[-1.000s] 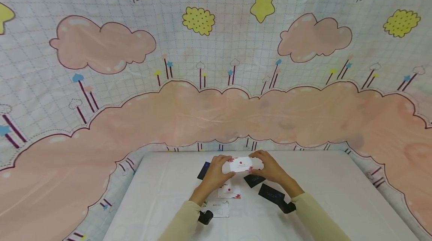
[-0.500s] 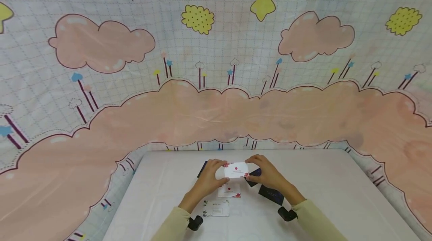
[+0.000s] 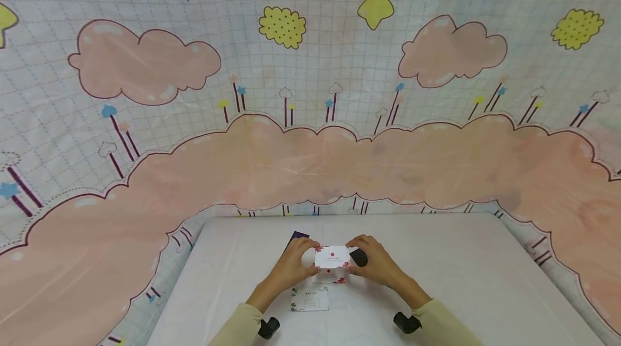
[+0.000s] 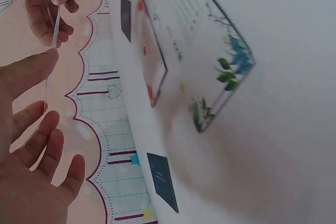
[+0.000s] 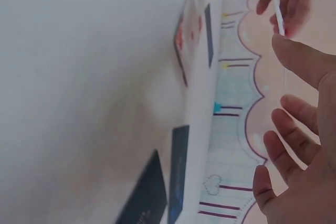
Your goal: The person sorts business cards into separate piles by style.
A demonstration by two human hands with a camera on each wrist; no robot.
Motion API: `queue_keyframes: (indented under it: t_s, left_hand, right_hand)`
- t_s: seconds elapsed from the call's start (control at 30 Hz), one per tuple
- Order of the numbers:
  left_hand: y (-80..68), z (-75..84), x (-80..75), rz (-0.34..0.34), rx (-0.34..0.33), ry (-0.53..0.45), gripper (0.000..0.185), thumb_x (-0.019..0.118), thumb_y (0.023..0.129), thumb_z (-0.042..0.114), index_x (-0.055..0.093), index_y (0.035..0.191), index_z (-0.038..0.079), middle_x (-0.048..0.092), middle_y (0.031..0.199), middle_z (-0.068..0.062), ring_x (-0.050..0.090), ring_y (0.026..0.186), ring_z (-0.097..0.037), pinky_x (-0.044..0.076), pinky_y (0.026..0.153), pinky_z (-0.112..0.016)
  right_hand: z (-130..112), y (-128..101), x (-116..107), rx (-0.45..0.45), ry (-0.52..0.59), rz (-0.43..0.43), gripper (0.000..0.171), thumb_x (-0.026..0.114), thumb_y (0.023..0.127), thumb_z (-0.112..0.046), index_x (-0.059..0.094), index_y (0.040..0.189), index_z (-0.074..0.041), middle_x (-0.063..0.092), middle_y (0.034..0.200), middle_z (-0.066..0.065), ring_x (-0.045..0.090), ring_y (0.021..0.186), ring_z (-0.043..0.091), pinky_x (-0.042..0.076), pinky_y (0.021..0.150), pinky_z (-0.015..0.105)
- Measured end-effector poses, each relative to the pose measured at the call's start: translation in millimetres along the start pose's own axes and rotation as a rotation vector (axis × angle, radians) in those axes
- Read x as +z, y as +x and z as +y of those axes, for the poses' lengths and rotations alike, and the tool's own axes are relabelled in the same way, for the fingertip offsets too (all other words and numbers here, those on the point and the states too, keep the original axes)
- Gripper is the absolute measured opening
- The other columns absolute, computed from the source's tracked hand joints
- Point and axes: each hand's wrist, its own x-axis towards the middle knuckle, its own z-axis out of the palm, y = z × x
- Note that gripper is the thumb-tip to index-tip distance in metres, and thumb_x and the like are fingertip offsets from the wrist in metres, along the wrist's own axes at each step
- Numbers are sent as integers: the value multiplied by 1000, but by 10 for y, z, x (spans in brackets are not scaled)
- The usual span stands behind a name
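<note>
**White card gripped at both ends, raised off the worktop**

Subject: white card [image 3: 332,257] with red floral corners, above the worktop [image 3: 451,265] and beyond the leaf-printed card [image 3: 310,299], taken as landmark. Left hand [image 3: 292,266] and right hand [image 3: 375,266] each pinch one end, thumb at the near long edge, fingers at the far one; spare fingers stand apart.

Handling (judged): very light, thin, fairly stiff, probably smooth. Likely to bow if squeezed; corners look easiest to crease. Best hold: the edges near both ends, light pressure.

Hard to make out: print too small to read; card nearly edge-on in both wrist views. Just beyond the landmark, the red-flowered card [image 3: 335,278] is partly covered. Farther off, to its left and right, dark blue card [image 3: 298,235] and black card [image 3: 359,257] are partly hidden by hands.
</note>
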Motion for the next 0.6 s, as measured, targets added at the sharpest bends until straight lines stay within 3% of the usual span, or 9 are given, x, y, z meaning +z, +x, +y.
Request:
queue_keyframes:
  t_s: [0.17, 0.6]
  left_hand:
    - [-52, -55, 46, -60, -51, -19, 53, 81, 80, 24, 60, 128, 16, 56, 136, -7, 49, 130, -31, 42, 107, -53]
    - [-96, -150, 168, -134, -57, 26, 49, 80, 80, 23, 62, 125, 15, 58, 131, -5, 51, 127, -30, 43, 106, -52]
  right_hand:
    - [7, -35, 101, -5, -4, 13, 50, 86, 73, -26, 66, 117, -17, 62, 122, 3, 53, 119, 29, 42, 101, 59]
    - [97, -111, 274, -8, -68, -6, 47, 85, 74, -29, 68, 115, -16, 63, 117, 4, 56, 114, 29, 41, 100, 62]
